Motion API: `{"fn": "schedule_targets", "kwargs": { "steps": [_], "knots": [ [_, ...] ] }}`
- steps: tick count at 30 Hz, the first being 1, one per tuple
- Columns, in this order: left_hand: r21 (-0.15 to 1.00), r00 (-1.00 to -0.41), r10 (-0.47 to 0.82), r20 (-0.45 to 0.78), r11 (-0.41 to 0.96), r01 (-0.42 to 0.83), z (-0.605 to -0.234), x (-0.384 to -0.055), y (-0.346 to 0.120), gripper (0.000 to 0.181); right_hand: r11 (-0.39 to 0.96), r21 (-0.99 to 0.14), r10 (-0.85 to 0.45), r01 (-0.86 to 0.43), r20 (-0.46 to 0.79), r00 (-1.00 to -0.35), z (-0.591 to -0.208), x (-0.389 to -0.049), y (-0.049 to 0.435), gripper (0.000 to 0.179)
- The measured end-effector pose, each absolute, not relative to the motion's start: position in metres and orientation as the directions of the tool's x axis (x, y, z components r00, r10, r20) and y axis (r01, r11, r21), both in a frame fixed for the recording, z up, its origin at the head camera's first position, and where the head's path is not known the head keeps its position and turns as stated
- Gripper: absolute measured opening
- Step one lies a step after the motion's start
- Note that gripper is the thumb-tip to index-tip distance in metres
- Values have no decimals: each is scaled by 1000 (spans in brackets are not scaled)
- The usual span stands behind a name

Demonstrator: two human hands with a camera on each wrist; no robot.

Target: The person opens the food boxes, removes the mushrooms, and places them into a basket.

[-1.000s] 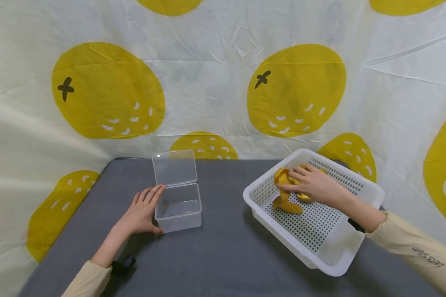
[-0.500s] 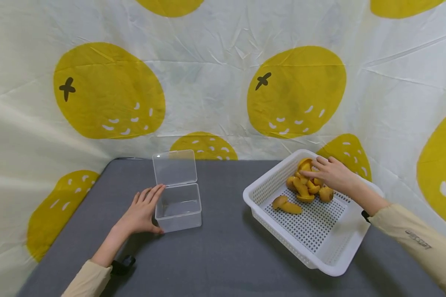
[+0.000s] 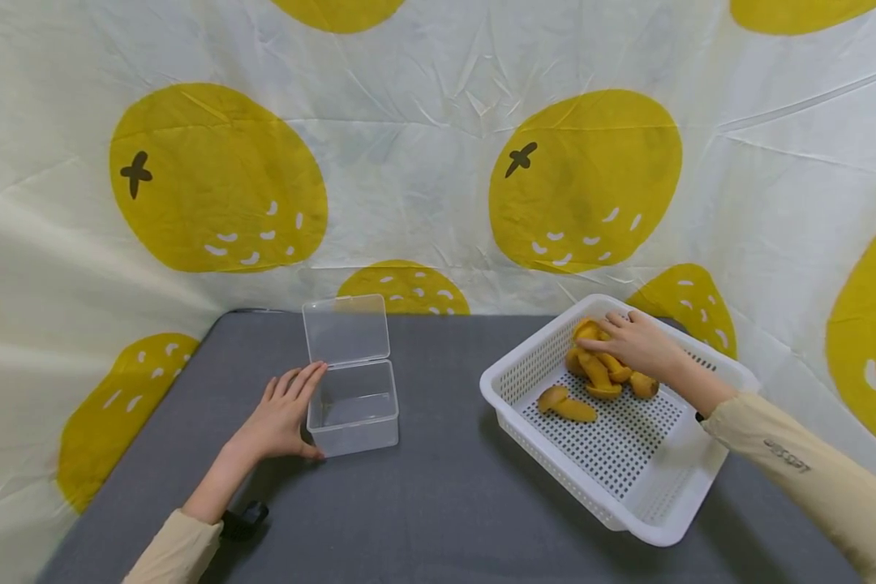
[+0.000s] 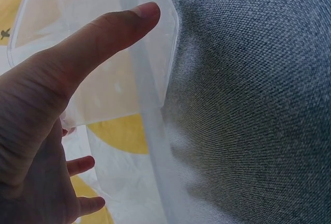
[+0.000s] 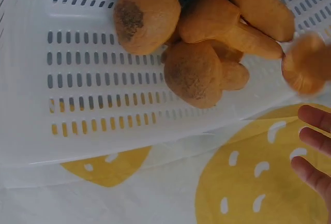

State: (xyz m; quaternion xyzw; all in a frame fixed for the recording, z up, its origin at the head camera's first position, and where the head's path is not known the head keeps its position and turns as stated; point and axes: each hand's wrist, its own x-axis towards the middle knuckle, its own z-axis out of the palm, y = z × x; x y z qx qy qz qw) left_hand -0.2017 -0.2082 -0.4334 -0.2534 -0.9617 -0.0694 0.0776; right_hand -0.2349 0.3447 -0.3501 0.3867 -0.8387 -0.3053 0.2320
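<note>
On the left of the table, my left hand (image 3: 281, 418) rests against a clear plastic box (image 3: 354, 438) whose hinged lid (image 3: 346, 328) stands raised. In the left wrist view the thumb (image 4: 111, 35) lies along the box's clear wall, and the other fingers are spread. My right hand (image 3: 642, 349) is inside a white perforated basket (image 3: 547, 464), over a pile of orange-brown mushrooms (image 3: 594, 369). One mushroom (image 3: 571, 406) lies apart, nearer the front. In the right wrist view the blurred thumb is at a mushroom (image 5: 297, 76), with several fingertips (image 5: 310, 136) extended and spread below.
A dark grey table (image 3: 438, 495) bears the box and the basket. Behind it hangs a pale cloth (image 3: 409, 186) printed with large yellow fruit shapes. Table surface lies between box and basket.
My right hand moved back and right over the pile, then slightly left; the mushrooms it touched at the basket's left lie back in the pile. My left hand and the box stay put.
</note>
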Motion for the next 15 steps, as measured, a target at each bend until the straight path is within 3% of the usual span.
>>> {"fn": "schedule_targets", "kwargs": {
  "steps": [5, 8, 10, 12, 15],
  "knots": [
    [85, -849, 492, 194, 853, 514, -429, -202, -209, 132, 565, 633, -789, -529, 227, -571, -342, -223, 337, 51],
    [87, -845, 502, 186, 848, 523, -426, -201, -210, 130, 616, 553, -774, -560, 294, -561, -336, -211, 334, 24],
    [105, -845, 507, 173, 843, 527, -424, -199, -211, 129, 653, 493, -751, -575, 326, -574, -332, -202, 331, 36],
    [127, -843, 512, 165, 837, 533, -422, -197, -211, 127, 690, 424, -723, -587, 359, -590, -330, -192, 329, 59],
    [156, -826, 533, 186, 814, 560, -418, -192, -210, 120, 722, 312, -687, -617, 427, -588, -327, -176, 323, 58]
  ]
}}
